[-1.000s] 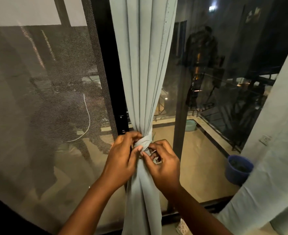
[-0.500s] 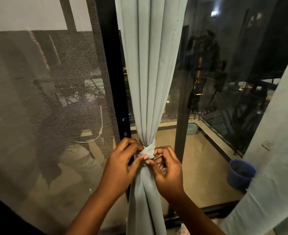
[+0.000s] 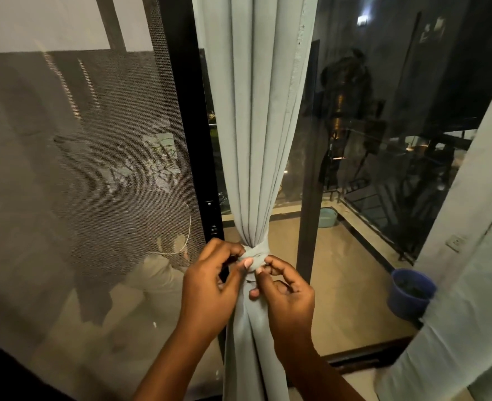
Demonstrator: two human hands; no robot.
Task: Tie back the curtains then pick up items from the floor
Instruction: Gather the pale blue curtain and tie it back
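A pale grey-green curtain point(image 3: 256, 111) hangs in front of a dark sliding door and is gathered into a narrow waist by a knot point(image 3: 254, 253) of its own cloth. My left hand point(image 3: 210, 287) pinches the knot from the left with thumb and fingers. My right hand point(image 3: 288, 296) pinches it from the right and just below. Under the knot the cloth falls in loose folds between my forearms. A second pale curtain point(image 3: 467, 285) hangs along the right edge, untied.
A mesh screen panel point(image 3: 79, 183) fills the left. The black door frame point(image 3: 189, 140) stands right behind the curtain. Beyond the glass lie a tiled balcony, a blue pot point(image 3: 409, 293), a teal tub point(image 3: 328, 217) and a railing. A wall socket point(image 3: 456, 242) sits at right.
The view has drifted down and left a little. Both hands stay at the knot; my fingers have shifted from wrapping the cloth to pinching the knot's front.
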